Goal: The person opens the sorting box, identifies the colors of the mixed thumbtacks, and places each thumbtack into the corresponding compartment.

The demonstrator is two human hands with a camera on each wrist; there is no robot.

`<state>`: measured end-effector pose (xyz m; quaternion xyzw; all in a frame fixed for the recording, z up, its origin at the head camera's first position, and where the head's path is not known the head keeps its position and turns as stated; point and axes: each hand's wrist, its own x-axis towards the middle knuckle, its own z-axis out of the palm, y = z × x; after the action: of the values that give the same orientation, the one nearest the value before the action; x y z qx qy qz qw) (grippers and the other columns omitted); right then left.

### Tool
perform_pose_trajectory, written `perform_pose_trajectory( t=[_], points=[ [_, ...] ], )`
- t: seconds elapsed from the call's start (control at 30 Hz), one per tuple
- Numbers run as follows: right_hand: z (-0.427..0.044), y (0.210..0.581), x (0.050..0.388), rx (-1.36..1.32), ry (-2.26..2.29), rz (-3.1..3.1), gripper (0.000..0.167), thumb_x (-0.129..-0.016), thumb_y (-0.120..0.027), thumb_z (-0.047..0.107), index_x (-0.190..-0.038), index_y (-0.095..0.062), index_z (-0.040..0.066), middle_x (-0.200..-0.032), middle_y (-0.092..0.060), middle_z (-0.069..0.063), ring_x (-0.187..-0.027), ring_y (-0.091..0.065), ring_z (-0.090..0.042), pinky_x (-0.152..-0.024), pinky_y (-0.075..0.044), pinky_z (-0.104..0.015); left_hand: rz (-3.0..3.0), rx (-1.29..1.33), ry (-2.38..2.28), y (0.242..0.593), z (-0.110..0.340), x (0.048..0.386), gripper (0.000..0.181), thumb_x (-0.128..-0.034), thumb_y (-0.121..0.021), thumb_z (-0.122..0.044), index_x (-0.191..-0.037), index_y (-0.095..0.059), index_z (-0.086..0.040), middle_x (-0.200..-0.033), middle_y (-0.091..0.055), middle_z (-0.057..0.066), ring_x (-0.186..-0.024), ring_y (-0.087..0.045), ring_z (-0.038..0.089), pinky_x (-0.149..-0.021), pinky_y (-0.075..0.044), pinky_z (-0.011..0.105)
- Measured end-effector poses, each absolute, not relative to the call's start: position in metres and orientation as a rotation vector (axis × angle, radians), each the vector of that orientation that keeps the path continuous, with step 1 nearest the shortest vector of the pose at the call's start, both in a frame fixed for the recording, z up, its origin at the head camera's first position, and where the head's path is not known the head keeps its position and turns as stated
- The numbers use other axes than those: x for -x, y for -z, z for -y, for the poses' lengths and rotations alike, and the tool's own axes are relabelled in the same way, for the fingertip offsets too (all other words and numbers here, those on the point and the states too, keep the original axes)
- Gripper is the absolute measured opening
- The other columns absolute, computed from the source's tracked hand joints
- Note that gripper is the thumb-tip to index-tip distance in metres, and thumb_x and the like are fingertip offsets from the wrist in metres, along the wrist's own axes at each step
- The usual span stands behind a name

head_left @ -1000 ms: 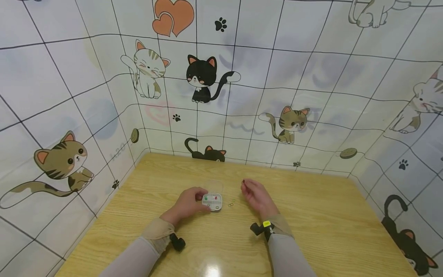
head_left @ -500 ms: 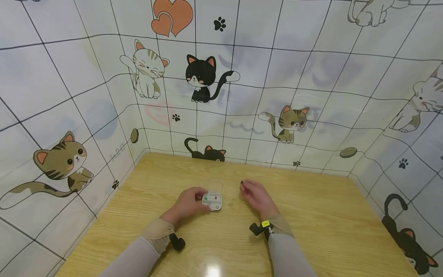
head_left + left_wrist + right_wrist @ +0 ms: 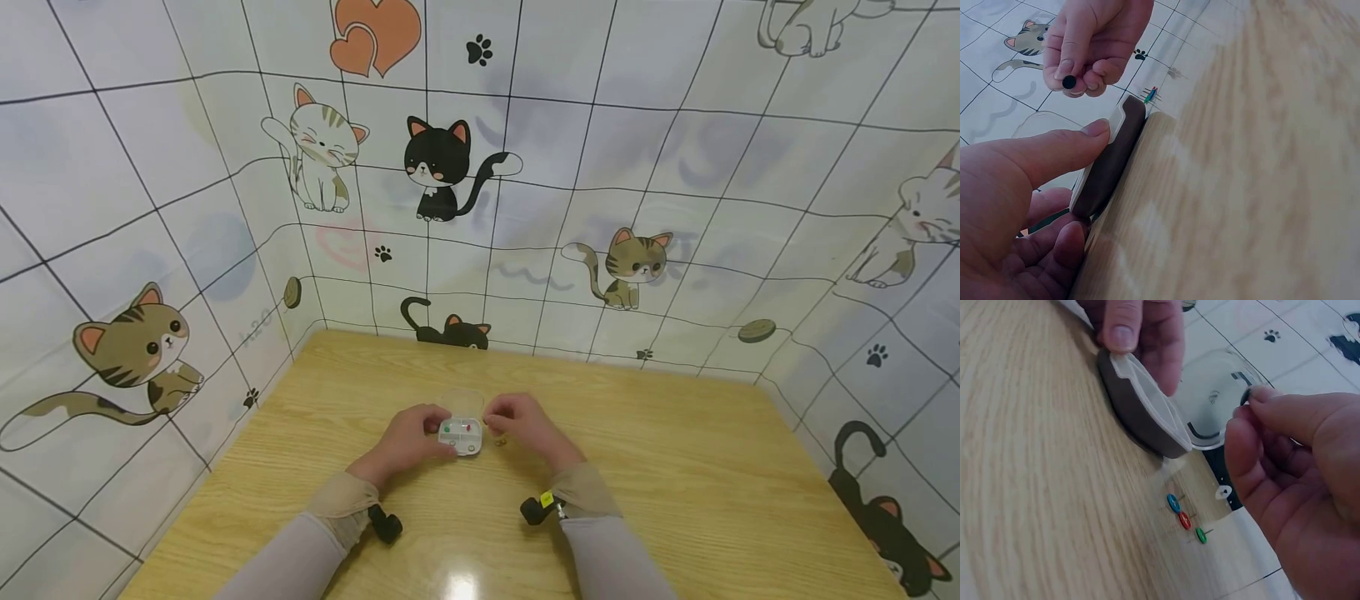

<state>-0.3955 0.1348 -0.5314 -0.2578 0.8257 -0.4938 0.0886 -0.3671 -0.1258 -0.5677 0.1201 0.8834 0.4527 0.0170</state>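
My left hand (image 3: pixel 408 433) grips a small pill box (image 3: pixel 461 437) by its left side, thumb on the near rim. Its white tray has several compartments, with a green piece in one and a red piece in another; fainter pieces lie in the near ones. The clear lid (image 3: pixel 1210 394) stands open at the back. Just right of the box, my right hand (image 3: pixel 528 421) pinches a black thumbtack (image 3: pixel 1069 82) between thumb and forefinger; its pin is hidden. Below that hand lie a blue thumbtack (image 3: pixel 1174 503), a red thumbtack (image 3: pixel 1185 520) and a green thumbtack (image 3: pixel 1202 535).
The wooden table (image 3: pixel 675 483) spreads around both hands. A cloth wall printed with cats (image 3: pixel 437 171) rises behind it and along both sides. Each wrist carries a small black camera (image 3: pixel 386 525).
My right hand has moved left with the black thumbtack, from well right of the pill box to its right edge, over the loose thumbtacks. The left hand and box have stayed put.
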Motion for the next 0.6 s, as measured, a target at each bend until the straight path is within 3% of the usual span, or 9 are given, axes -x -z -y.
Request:
perform_pose_trajectory(
  t=[0.23,0.6],
  points=[
    [-0.119,0.527,0.386,0.882,1.182,-2.567,0.01,-0.102,-0.069,0.008,-0.095,-0.076,0.006,-0.09,-0.07,0.003,-0.083,-0.059,-0.009,-0.078,-0.051,-0.024,-2.749,-0.379,-1.406,0.567,0.126,0.366,0.058,-0.0741,-0.098,-0.029,-0.125,-0.075,-0.012,-0.113,-0.073,0.0,-0.1,-0.062,0.013,-0.091,-0.053,0.035],
    [-0.108,0.53,0.383,0.956,1.019,-2.666,0.009,-0.099,-0.073,0.006,-0.092,-0.076,0.012,-0.091,-0.07,0.005,-0.083,-0.059,-0.007,-0.08,-0.053,-0.024,-2.746,-0.371,-1.408,0.564,0.125,0.365,0.058,-0.0751,-0.097,-0.029,-0.126,-0.074,-0.012,-0.115,-0.073,0.0,-0.102,-0.063,0.014,-0.092,-0.052,0.035]
  ],
)
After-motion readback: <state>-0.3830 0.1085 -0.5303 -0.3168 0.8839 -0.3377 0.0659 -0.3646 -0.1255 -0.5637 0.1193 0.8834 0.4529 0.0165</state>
